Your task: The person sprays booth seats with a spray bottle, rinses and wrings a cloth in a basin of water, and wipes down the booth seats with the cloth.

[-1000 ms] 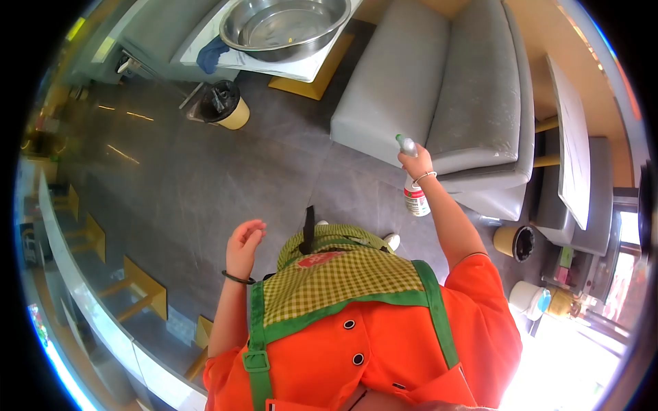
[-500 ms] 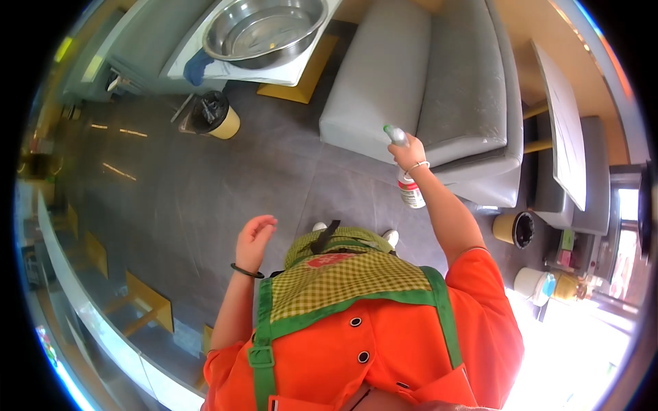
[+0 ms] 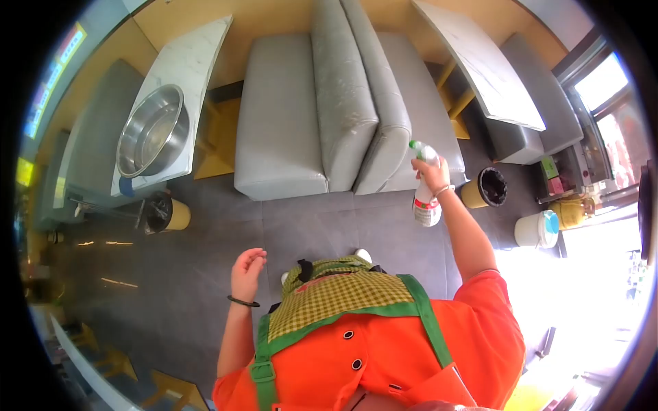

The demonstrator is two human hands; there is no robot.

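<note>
My right hand [image 3: 433,175] is wrapped round the neck of a spray bottle [image 3: 426,213], which has a green-tipped sprayer and a red and white label. The bottle hangs upright over the floor, in front of the grey bench seats. A light bracelet circles that wrist. My left hand [image 3: 247,271] is held in the air at my left side, fingers loosely bent and apart from the thumb, with nothing in it. A dark band sits on the left wrist.
Padded grey benches [image 3: 281,123] stand back to back ahead. A steel basin [image 3: 152,130] rests on the left marble-top table [image 3: 195,51]; another table [image 3: 483,61] is at right. Bins [image 3: 179,215] [image 3: 473,194] stand by the benches, and a white bucket [image 3: 531,231] is farther right.
My view has swung to the right, so the benches, basin and tables sit farther left. The bottle stays in my right hand. The left hand's fingers are slightly more bent.
</note>
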